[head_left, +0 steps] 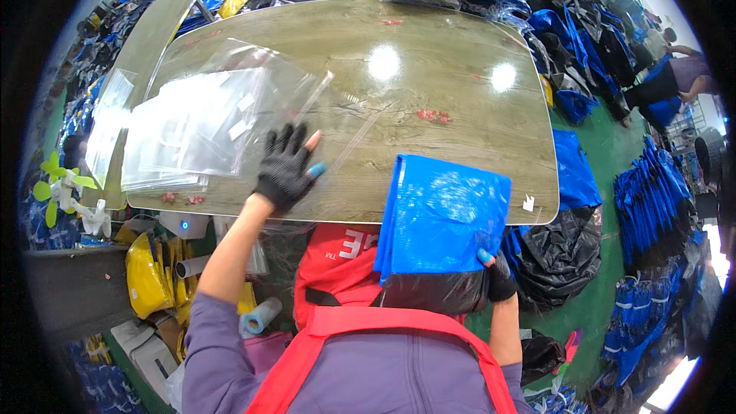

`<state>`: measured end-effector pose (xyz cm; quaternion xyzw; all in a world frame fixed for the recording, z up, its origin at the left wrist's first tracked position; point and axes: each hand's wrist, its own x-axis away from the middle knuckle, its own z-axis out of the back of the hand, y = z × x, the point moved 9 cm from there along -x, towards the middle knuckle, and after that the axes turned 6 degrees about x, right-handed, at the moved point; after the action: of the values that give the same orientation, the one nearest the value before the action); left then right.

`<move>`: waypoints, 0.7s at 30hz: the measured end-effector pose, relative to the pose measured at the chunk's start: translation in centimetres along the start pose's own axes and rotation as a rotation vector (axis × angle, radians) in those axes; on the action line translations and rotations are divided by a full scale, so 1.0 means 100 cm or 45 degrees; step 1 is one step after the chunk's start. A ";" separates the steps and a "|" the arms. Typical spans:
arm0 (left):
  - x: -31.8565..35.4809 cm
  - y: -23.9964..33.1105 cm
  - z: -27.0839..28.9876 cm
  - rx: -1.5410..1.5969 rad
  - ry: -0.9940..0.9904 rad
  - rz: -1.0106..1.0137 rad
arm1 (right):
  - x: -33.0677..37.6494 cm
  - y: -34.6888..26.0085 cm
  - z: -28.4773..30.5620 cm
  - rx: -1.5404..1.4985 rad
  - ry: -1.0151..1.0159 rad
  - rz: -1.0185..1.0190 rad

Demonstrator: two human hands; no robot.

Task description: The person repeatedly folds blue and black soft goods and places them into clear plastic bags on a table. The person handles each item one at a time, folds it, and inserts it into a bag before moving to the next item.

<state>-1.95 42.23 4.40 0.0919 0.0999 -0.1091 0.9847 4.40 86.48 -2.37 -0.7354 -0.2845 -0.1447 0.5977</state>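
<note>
The clear bags [192,126] lay on the bench [475,54] mostly left of the left grip [285,170], spread and grasping nothing, while the farther right grip [500,279] clasped the folded blue bag [452,211] by its lower right corner

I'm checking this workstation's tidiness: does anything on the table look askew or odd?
The clear bags on the left lie askew, fanned at several angles rather than squared up. A jagged white patch by the near-right corner of the table also stands out; I cannot tell whether it is scrap or damage.
</note>
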 end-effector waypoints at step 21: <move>-0.037 0.060 -0.017 0.651 -0.003 -0.169 | -0.019 -0.055 -0.040 0.247 -0.152 -0.142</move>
<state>-4.38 49.08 4.54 0.3309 0.0739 -0.1951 0.9203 0.20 82.86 1.91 -0.6644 -0.3726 -0.1055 0.6392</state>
